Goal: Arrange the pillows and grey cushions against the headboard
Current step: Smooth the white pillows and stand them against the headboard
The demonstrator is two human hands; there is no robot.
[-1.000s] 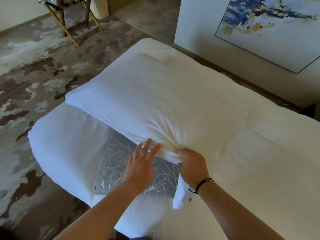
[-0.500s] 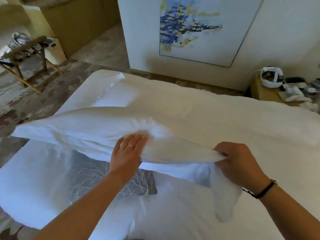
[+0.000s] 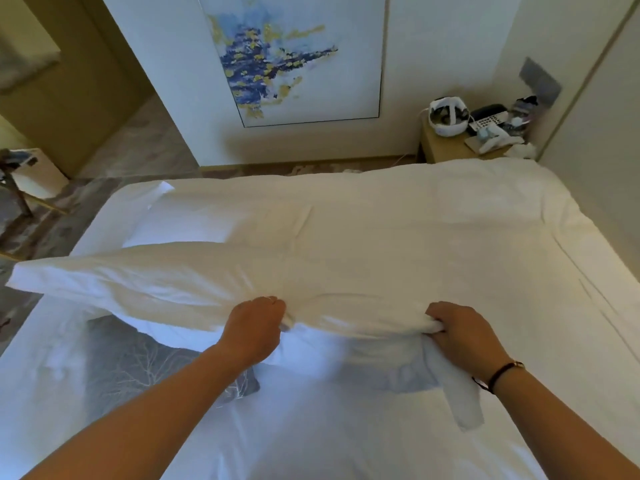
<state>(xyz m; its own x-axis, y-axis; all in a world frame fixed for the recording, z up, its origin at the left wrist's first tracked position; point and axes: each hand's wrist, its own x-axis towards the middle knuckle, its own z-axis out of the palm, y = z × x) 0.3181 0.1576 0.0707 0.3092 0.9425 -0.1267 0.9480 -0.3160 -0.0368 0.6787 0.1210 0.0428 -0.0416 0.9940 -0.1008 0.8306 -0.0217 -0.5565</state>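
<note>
A long white pillow is held up off the bed, stretching from the left edge to the middle. My left hand grips its near edge with closed fingers. My right hand clutches the bunched end of the pillowcase, and a loose flap hangs below it. A grey cushion with a white branch pattern lies flat on the bed under the pillow, partly hidden by it and my left arm. The headboard is not in view.
The bed is covered with a white duvet. A wooden nightstand with a phone and clutter stands at the far right corner. A painting hangs on the far wall. A luggage rack stands on the patterned carpet at left.
My left hand has closed onto the pillow's near edge, where before it lay flat. My right hand has pulled the pillow's end to the right. My view has swung up toward the wall.
</note>
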